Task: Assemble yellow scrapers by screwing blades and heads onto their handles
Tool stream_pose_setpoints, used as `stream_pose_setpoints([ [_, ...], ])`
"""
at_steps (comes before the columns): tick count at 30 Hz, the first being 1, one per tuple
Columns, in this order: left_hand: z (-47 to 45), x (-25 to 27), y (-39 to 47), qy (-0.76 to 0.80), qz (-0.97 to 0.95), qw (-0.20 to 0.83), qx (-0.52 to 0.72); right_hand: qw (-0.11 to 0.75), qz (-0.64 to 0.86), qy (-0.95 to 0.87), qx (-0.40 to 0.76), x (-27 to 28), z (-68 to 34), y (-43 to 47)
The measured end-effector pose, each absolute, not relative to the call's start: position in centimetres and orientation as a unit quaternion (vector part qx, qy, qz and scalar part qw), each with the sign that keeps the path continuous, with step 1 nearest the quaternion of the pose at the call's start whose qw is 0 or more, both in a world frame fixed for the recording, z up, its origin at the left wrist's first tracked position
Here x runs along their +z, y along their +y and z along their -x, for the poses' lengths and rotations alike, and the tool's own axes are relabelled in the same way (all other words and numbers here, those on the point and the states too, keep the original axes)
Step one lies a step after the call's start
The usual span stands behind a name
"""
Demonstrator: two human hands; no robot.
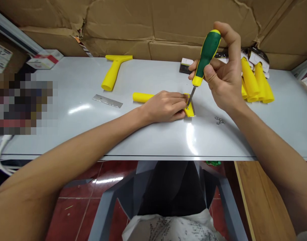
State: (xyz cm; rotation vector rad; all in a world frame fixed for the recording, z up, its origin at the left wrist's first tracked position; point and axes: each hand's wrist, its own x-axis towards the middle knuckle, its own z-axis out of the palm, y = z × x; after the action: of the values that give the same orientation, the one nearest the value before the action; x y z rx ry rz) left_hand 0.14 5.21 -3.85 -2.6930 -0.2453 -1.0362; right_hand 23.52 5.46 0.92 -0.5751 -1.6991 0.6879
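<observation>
My right hand (225, 70) grips a green and yellow screwdriver (208, 52), tilted, its tip on a small screw (187, 108) in the head of a yellow scraper (142, 97). Over that scraper lies my left hand (168, 106), its fingers pressing the head against the table; the hand covers the middle of the tool. A thin metal edge shows along the right side of the head. Several loose screws (219, 121) lie in a small pile below my right hand. To the left are a second yellow scraper handle (112, 72) and a flat metal blade (107, 100).
Several yellow scrapers with black and white card packaging (259, 82) lie at the right rear. Cardboard (123, 26) walls off the back of the white table (148, 140). A white and red box (46, 59) stands at the far left, with a white cable (1, 150) below.
</observation>
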Motion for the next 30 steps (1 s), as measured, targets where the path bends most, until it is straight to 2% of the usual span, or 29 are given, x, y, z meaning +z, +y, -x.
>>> stream_pose_setpoints([
  [6, -0.3, -4.0, 5.2, -0.094, 0.923, 0.117, -0.353, 0.545, 0.308, -0.730, 0.273, 0.9, -23.6, 5.5],
  [15, -0.2, -2.8, 4.8, -0.076, 0.921, 0.166, -0.343, 0.549, 0.255, -0.736, 0.304, 1.6, -23.8, 5.1],
  [21, -0.2, -2.8, 4.8, -0.053, 0.915, 0.168, -0.363, 0.480, 0.294, -0.739, 0.370, 3.2, -24.3, 4.3],
  [24, -0.3, -2.8, 4.8, -0.052, 0.914, 0.168, -0.365, 0.493, 0.296, -0.743, 0.343, 3.4, -24.3, 4.3],
  [30, -0.3, -2.7, 4.7, -0.048, 0.908, 0.189, -0.371, 0.552, 0.314, -0.744, 0.205, 2.7, -23.3, 4.1],
])
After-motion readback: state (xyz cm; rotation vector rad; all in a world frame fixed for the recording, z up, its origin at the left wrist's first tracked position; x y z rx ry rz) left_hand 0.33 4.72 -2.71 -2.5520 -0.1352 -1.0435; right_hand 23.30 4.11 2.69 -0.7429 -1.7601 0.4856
